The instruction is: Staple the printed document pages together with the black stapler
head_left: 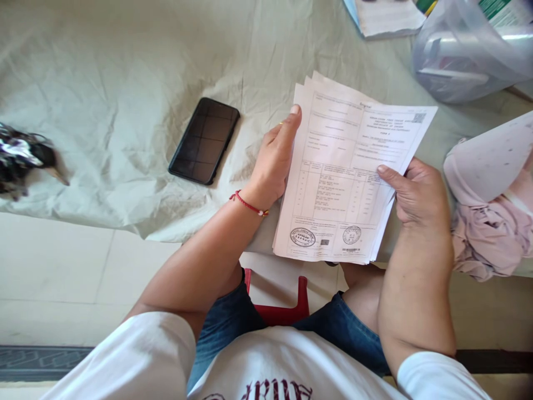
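Between my two hands is a stack of printed papers [333,183], its top sheet a form with a table, oval and round stamps and a small square code. My left hand [277,158] grips the stack's left edge, thumb pointing up along the side, the other fingers mostly hidden behind. On the right edge, my right hand [418,191] pinches the sheets with its thumb on the front and its fingers behind. The sheets are slightly fanned at the top and tilted. A black smartphone [204,140] lies face up on the covered table, left of my left hand.
A pale cloth [125,100] with wrinkles covers the table. At far left sits a bunch of keys [27,158]. A clear plastic container [470,55] stands at upper right, near a paper pad [389,19]. Pink fabric [491,239] lies at right. Below is a red stool [283,312].
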`<state>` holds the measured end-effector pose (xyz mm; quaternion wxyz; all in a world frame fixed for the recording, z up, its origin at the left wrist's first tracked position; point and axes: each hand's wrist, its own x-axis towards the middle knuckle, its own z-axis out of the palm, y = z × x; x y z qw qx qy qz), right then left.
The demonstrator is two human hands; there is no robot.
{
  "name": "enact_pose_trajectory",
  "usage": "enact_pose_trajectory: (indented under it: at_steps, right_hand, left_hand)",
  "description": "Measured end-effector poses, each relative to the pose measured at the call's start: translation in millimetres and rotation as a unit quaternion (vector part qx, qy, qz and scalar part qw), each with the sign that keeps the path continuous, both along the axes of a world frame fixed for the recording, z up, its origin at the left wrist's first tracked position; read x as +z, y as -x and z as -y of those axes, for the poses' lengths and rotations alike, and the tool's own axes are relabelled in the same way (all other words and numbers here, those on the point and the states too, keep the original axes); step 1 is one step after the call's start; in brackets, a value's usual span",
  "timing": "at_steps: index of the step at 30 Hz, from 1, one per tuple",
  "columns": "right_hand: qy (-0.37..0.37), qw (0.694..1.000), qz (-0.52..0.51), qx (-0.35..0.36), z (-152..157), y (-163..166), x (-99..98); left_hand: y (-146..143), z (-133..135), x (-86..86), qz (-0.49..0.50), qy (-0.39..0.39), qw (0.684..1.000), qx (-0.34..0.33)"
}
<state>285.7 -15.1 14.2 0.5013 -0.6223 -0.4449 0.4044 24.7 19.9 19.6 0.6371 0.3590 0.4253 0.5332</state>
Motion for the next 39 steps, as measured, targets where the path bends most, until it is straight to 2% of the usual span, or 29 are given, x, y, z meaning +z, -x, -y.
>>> enact_pose_trajectory:
  at_steps: [4, 11, 17, 26, 33, 39]
  right_hand:
    - [-0.007, 1.0, -0.001, 0.005, 0.3, -0.1, -1.0]
    - [-0.012, 1.0, -0.008, 0.013, 0.4, 1.0, 0.3]
    - [-0.013, 0.999, -0.032, 0.016, 0.8, 5.1, 3.3]
    - [-0.026, 0.999, -0.035, 0.02, 0.1, 1.6, -1.4]
    - [-0.034, 0.998, -0.043, 0.016, 0.4, 3.7, -0.8]
    - [-0.028, 0.998, -0.053, 0.015, 0.2, 4.1, 0.3]
  left_hand:
    - [0.8, 1.3, 1.1, -0.011, -0.006, 1.0, -0.01]
    - [-0.2, 1.4, 0.7, -0.057, 0.069, 0.996, -0.021]
    - [3.1, 2.4, 0.1, -0.04, 0.076, 0.995, -0.051]
    - [3.0, 1.0, -2.0, -0.068, 0.076, 0.994, -0.046]
    - [2.6, 0.8, -1.9, -0.035, 0.087, 0.994, -0.058]
    - [1.9, 0.8, -1.5, -0.044, 0.085, 0.994, -0.051]
